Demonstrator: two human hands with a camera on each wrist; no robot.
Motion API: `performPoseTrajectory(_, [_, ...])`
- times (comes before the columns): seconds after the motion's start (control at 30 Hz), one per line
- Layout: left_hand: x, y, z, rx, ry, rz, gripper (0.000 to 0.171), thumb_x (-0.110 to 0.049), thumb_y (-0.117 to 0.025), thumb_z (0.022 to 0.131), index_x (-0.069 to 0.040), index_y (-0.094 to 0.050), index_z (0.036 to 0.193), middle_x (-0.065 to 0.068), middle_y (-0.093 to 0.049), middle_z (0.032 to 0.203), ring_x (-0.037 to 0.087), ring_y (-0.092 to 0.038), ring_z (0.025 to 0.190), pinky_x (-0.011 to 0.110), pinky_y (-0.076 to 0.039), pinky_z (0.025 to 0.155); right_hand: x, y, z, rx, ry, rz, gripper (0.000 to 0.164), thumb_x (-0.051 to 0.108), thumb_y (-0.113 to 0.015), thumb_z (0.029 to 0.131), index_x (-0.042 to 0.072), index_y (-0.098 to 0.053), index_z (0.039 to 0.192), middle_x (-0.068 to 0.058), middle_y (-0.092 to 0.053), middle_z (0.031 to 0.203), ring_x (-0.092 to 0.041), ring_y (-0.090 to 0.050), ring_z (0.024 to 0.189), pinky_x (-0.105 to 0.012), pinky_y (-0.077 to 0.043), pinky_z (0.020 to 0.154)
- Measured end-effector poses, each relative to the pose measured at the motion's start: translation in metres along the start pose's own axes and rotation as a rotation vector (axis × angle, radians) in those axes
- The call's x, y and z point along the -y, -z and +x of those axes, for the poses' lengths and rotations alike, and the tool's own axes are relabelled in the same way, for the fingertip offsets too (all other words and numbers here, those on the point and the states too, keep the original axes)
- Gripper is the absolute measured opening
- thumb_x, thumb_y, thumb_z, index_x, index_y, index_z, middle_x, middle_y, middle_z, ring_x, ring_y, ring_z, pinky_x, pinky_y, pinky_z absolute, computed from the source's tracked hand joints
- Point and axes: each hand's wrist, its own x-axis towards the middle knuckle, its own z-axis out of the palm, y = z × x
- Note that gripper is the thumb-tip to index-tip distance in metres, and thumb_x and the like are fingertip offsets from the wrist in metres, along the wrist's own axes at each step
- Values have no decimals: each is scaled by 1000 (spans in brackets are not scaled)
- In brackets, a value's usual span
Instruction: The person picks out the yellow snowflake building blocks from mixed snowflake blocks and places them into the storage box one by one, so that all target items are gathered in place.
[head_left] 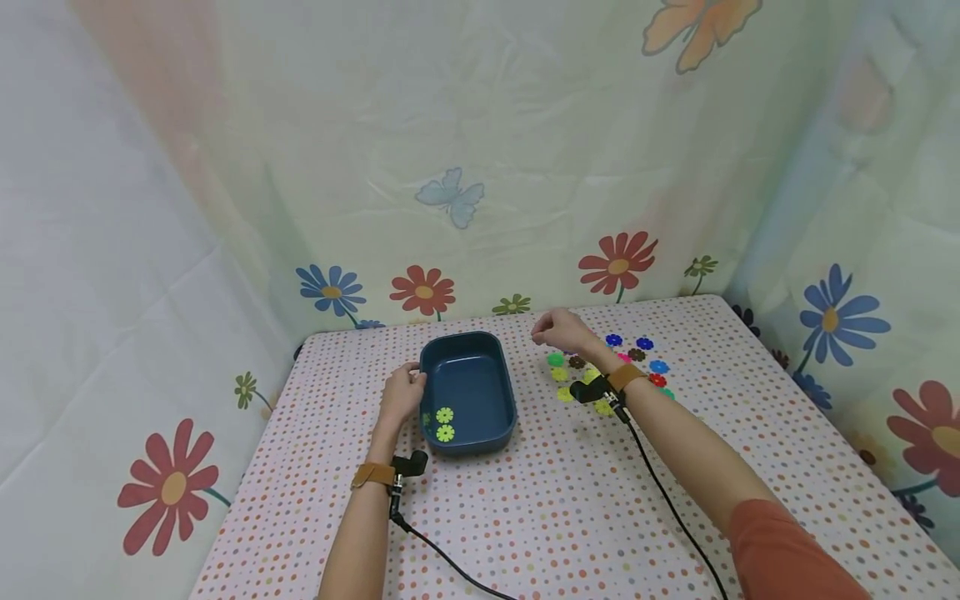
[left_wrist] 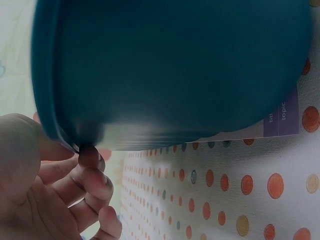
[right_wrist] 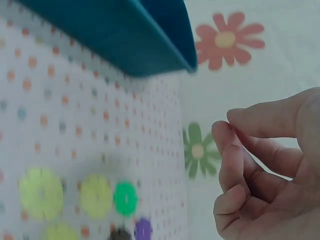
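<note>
A deep blue rectangular basin stands on the table, with two yellow flower-shaped discs at its near left corner. My left hand is at the basin's left side. In the left wrist view, thumb and fingers pinch the rim. My right hand hovers right of the basin, beyond a loose group of flower-shaped discs. Its fingers are curled, with the thumb tip close to the index fingertip; no disc shows between them in the right wrist view.
The scattered discs are yellow, green, blue, red, pink and brown; my right forearm covers some. A dotted cloth covers the table. Flower-printed curtains hang behind and at both sides. A cable trails from each wrist camera.
</note>
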Motion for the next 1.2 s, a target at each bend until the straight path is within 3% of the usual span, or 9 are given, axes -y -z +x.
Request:
performPoseTrajectory(0.23, [1,0,0,4,-9,11,42,-20,-54,105,0,-55,142,14,-67,99,22,-63,83,36,-49,70,-29,29,-11,-30,-45,-32,25,15,-62,100,-4,-68,115,-19,-65,112,-39,-60,105,-52,-48,92])
performPoseTrajectory(0.57, [1,2,-2,9,-13,15,43,-21,-55,105,0,-54,143,16,-68,103,25,-65,86,40,-51,72,-73,51,-29,-88,-178,-107,34,22,-63,99,-4,-64,122,-24,-58,123,-37,-56,107,-50,-49,89])
performPoseTrajectory(0.9, [0,2,0,-9,-31,11,42,-20,-55,104,1,-55,141,16,-68,100,26,-64,84,39,-49,70,-94,58,-40,-147,-260,-141,32,16,-64,97,-9,-65,118,-28,-59,119,-36,-55,99,-46,-47,82])
performPoseTrajectory(1.2, [2,0,0,8,-20,13,43,-20,-55,105,0,-54,142,17,-68,105,27,-66,89,42,-51,76,-109,48,-38,-152,-254,-249,31,18,-70,92,-9,-70,108,-24,-67,107,-31,-59,88,-42,-49,74])
